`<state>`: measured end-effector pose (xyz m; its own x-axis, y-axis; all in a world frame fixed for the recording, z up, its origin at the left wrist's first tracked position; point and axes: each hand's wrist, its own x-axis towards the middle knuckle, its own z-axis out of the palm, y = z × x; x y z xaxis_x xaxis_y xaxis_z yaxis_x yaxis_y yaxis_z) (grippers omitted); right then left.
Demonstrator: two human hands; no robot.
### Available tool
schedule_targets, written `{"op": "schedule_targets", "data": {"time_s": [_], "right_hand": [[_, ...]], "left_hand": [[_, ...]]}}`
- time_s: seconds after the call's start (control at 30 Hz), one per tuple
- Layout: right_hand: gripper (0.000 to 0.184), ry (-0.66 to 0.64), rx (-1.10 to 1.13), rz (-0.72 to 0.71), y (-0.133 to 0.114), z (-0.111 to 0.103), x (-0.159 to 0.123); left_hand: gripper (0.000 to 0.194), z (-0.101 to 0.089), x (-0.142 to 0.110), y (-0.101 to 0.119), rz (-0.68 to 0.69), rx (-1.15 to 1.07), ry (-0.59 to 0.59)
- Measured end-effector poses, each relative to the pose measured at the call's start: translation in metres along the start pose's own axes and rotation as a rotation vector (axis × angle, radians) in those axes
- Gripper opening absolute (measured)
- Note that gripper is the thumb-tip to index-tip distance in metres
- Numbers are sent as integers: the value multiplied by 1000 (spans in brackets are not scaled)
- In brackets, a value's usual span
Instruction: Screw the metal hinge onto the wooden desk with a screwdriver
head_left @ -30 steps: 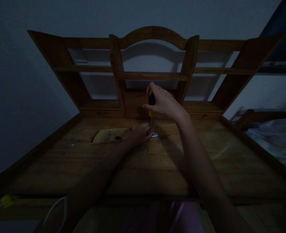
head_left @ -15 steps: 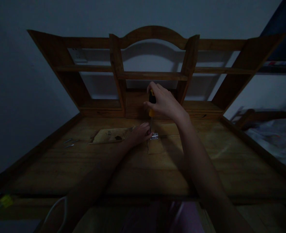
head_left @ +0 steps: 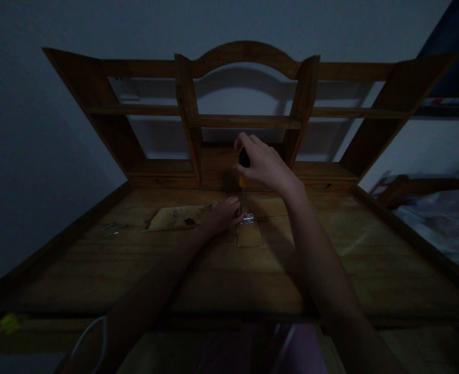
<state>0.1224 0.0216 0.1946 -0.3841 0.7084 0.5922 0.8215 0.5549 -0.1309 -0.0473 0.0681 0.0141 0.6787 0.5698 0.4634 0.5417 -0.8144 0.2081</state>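
Note:
In dim light, my right hand (head_left: 264, 166) is wrapped round the black and yellow handle of a screwdriver (head_left: 244, 179) held upright. Its shaft points down at a small metal hinge (head_left: 247, 218) on a small wooden piece (head_left: 250, 235) lying on the wooden desk (head_left: 229, 259). My left hand (head_left: 224, 214) rests on the desk beside the hinge, its fingers pinched together at the screwdriver's tip. What they pinch is too small to make out.
A flat wooden board (head_left: 177, 216) lies left of my left hand. A few loose screws (head_left: 112, 229) lie further left. A wooden shelf hutch (head_left: 245, 111) stands at the desk's back. Bedding (head_left: 440, 223) shows at the right.
My right hand has shifted slightly on the screwdriver handle, its fingers regripping. The left hand and the hinge stay where they were.

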Motion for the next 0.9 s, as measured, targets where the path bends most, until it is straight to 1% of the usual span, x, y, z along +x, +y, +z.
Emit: {"op": "schedule_targets", "data": {"time_s": [0.13, 0.23, 0.43, 0.7, 0.9], "right_hand": [[40, -35, 34, -33, -2, -2, 0], [42, -41, 37, -18, -4, -3, 0], [34, 0, -34, 28, -1, 1, 0], [39, -40, 50, -28, -6, -3, 0], [29, 10, -4, -18, -4, -1, 0]], "left_hand": [[17, 1, 0, -1, 8, -4, -2], [17, 1, 0, -1, 0, -4, -3], [18, 2, 1, -3, 10, -17, 18], [16, 0, 0, -1, -8, -35, 17], [17, 1, -1, -1, -15, 3, 9]]}}
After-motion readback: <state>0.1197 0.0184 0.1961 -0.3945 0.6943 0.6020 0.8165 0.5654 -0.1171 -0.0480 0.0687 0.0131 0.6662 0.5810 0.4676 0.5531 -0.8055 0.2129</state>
